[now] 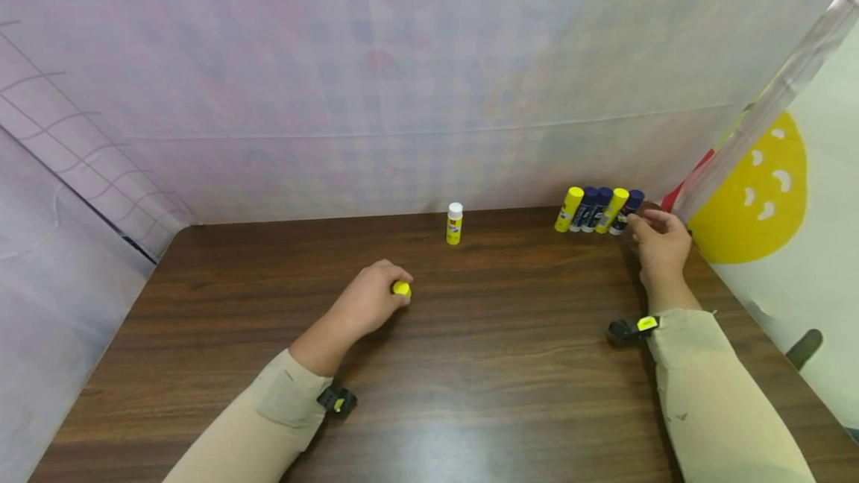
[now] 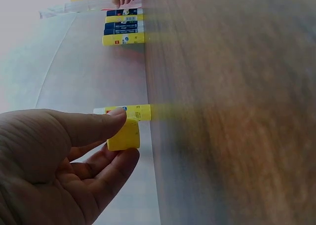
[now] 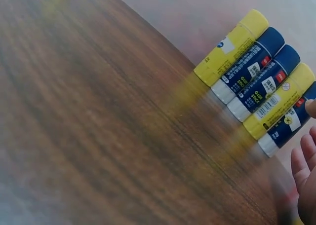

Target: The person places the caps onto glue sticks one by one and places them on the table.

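In the head view my left hand (image 1: 373, 297) is above the middle of the table. Its thumb and fingertips pinch a yellow cap (image 2: 123, 135), plain in the left wrist view. Behind it, a yellow glue stick with a white cap (image 1: 454, 224) stands upright on its own. My right hand (image 1: 663, 248) is at the right end of a row of upright glue sticks, yellow and dark blue side by side. Its thumb is at the endmost dark blue glue stick (image 3: 286, 126); its other fingers are loosely bent beside it, and any contact is unclear.
A brown wood-grain table (image 1: 470, 364) lies under both hands. Close behind the glue sticks hangs a pale patterned cloth (image 1: 376, 95). To the right, past the table edge, a white sheet bears a yellow printed shape (image 1: 758, 192).
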Tool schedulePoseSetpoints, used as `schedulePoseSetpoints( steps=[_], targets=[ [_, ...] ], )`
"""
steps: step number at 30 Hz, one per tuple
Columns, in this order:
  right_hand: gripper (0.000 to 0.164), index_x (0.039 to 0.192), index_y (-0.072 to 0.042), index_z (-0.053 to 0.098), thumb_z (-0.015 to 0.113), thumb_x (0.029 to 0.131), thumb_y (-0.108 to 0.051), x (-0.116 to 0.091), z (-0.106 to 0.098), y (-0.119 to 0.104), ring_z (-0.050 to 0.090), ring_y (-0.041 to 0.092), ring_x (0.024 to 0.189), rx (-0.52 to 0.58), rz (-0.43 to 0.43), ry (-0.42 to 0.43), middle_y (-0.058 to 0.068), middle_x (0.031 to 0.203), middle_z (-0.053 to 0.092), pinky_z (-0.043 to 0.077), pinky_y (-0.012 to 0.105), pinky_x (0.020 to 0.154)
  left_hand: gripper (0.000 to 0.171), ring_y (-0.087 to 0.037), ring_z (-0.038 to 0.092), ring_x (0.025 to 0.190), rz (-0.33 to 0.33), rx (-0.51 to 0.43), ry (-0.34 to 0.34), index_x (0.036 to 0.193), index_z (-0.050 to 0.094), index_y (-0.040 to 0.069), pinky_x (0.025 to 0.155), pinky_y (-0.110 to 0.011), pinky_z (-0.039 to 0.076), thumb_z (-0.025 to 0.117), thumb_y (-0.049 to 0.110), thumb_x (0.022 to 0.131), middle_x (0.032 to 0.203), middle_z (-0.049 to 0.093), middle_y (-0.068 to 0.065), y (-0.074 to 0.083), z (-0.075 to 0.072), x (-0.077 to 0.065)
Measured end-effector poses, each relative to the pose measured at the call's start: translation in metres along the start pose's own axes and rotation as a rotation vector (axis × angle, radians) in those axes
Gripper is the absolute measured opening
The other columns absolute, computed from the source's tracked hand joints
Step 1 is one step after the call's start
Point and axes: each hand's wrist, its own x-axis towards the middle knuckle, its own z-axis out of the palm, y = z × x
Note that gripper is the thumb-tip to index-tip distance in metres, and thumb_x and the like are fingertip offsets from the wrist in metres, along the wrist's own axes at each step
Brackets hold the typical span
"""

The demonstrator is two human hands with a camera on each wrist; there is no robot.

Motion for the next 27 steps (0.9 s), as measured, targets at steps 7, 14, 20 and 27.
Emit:
schedulePoseSetpoints(
  steps=[7,14,20,27],
  targets=[
    [0.019,0.096,-0.014,0.067,0.083,0.087,-0.012,-0.007,0.004,-0.001,0.056,0.005,0.069,-0.016,-0.073,0.021,-0.007,0.084,0.061,0.05,0.011,0.058,0.028,-0.028,0.067,0.114,0.021,0.001,0.025,0.121,0.075,0.003,0.102,-0.043,0.055,0.077,0.009,0.093,0.122,0.071,-0.011,0.001,0.0,0.0],
    [0.014,0.085,-0.021,0.068,0.081,0.089,-0.016,-0.011,0.009,-0.001,0.053,0.004,0.075,-0.073,-0.195,0.06,-0.012,0.079,0.061,0.045,0.012,0.064,0.029,-0.029,0.067,0.115,0.033,-0.002,0.028,0.121,0.075,0.003,0.103,-0.044,0.055,0.077,0.009,0.093,0.123,0.071,-0.012,0.0,0.001,0.0],
    [0.016,0.083,-0.026,0.068,0.079,0.092,-0.019,-0.014,0.015,-0.003,0.054,0.003,0.076,-0.106,-0.255,0.054,-0.015,0.079,0.061,0.046,0.014,0.07,0.03,-0.029,0.066,0.116,0.031,-0.008,0.026,0.123,0.074,0.004,0.103,-0.044,0.054,0.078,0.01,0.094,0.124,0.07,-0.012,-0.001,0.001,0.001],
    [0.011,0.087,-0.022,0.071,0.078,0.092,-0.016,-0.021,0.022,-0.009,0.056,0.003,0.074,-0.074,-0.262,0.013,-0.013,0.081,0.063,0.049,0.011,0.066,0.029,-0.029,0.067,0.115,0.039,-0.002,0.038,0.122,0.075,0.004,0.103,-0.044,0.055,0.078,0.01,0.093,0.123,0.071,-0.011,-0.001,0.001,0.001]
  ],
)
